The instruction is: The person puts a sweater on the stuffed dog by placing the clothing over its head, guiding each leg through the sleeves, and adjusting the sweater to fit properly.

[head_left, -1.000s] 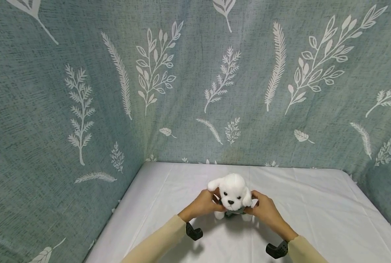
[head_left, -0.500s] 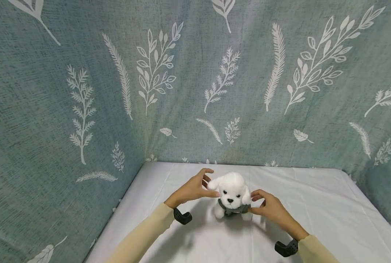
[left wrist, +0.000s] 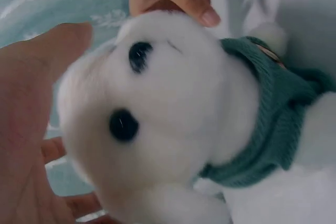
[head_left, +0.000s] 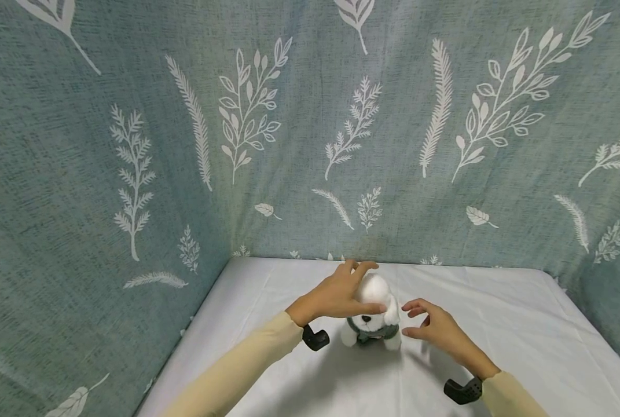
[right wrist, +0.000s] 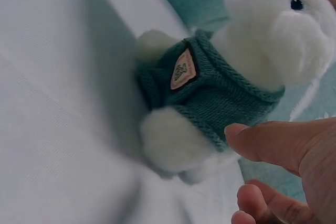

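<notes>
A white plush dog [head_left: 374,318] in a green knitted sweater [left wrist: 275,114] stands upright on the white-covered table, facing me. My left hand [head_left: 336,294] hovers about its head from the left, fingers spread past the top and the thumb crossing in front of its face; I cannot tell if it touches. The left wrist view has this palm [left wrist: 23,108] beside the head, fingertips partly hidden behind it. To the dog's right, my right hand [head_left: 440,330] stands a little apart, fingers loosely bent and holding nothing. A pale label [right wrist: 184,70] shows on the sweater.
White cloth [head_left: 268,370] covers the table. Blue-green curtains [head_left: 299,174] printed with white leaves close off the back and sides. A black band device sits on each wrist, the left one [head_left: 316,337] and the right one [head_left: 463,391].
Both hands held the plush dog at its sides, then let go. My left hand has risen and come across its head, while the right has drawn off rightward. The dog stays in place.
</notes>
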`<action>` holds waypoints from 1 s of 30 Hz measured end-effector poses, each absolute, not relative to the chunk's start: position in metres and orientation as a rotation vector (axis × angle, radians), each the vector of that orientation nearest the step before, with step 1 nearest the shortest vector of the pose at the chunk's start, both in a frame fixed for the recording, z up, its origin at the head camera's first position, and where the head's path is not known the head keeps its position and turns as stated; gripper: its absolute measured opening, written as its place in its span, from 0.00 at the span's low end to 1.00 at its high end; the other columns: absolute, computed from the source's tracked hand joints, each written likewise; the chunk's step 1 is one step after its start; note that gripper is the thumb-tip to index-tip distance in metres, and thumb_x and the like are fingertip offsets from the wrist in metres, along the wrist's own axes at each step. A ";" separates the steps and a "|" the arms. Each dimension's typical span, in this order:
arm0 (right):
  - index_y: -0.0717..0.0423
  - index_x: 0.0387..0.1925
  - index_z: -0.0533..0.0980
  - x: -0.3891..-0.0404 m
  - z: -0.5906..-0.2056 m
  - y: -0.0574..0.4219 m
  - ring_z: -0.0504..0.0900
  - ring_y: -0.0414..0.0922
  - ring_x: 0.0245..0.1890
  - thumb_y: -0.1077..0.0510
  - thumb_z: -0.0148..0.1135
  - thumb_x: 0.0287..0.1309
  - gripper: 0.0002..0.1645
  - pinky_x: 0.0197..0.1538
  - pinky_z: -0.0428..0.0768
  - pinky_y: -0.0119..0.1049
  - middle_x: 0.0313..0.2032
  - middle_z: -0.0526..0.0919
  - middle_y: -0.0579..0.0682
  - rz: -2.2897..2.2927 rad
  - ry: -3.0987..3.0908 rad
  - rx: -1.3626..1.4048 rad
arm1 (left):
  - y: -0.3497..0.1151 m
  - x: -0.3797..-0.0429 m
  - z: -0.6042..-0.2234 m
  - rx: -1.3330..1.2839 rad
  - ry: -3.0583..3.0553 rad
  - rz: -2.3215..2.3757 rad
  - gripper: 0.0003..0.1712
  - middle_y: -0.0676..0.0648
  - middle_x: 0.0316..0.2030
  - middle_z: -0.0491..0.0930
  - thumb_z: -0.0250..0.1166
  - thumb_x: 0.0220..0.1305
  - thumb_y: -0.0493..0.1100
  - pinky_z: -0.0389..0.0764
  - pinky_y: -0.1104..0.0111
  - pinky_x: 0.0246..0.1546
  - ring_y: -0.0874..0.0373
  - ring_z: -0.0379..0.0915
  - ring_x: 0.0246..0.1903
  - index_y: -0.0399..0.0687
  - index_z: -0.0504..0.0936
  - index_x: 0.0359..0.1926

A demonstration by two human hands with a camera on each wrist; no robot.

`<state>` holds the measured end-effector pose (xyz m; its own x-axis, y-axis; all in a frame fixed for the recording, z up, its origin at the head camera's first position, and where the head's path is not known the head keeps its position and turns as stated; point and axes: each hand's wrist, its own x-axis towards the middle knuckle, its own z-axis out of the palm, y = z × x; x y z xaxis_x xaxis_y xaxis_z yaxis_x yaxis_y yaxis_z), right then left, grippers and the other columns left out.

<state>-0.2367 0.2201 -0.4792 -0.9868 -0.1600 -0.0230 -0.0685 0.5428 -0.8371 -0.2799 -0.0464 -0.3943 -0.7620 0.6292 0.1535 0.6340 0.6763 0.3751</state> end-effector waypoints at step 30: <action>0.54 0.55 0.79 -0.234 -0.497 0.222 0.77 0.48 0.31 0.58 0.76 0.58 0.24 0.33 0.78 0.42 0.50 0.83 0.56 -1.462 2.673 -0.163 | -0.039 -0.302 -0.401 -1.479 -2.779 -0.668 0.36 0.51 0.57 0.71 0.80 0.56 0.55 0.74 0.67 0.47 0.57 0.61 0.54 0.67 0.76 0.64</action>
